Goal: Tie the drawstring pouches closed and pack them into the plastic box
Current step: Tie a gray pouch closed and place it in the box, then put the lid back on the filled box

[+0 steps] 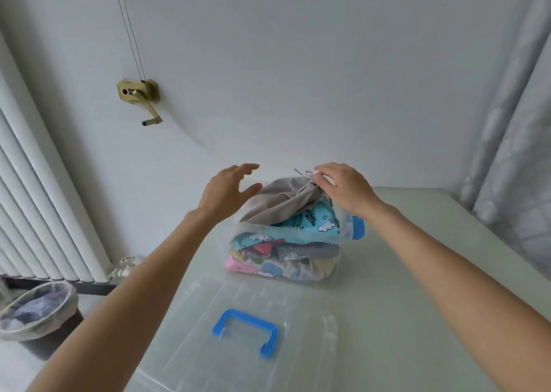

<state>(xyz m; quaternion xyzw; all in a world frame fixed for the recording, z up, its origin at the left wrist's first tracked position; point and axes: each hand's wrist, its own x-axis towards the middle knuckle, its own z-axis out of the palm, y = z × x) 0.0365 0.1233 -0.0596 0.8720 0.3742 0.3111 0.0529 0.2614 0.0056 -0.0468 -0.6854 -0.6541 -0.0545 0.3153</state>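
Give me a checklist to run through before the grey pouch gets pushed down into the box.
1. Grey pouch neck cinched: ok, gathered tight under the right hand.
2. Drawstring knotted: cannot tell, the fingers cover it.
3. Left hand free to press: ok, open beside the pouch, holding nothing.
4. Room in the plastic box: not ok, printed pouches already reach the rim and the grey one sits above it.
5. Lid out of the way: ok, lying flat on the table in front of the box.
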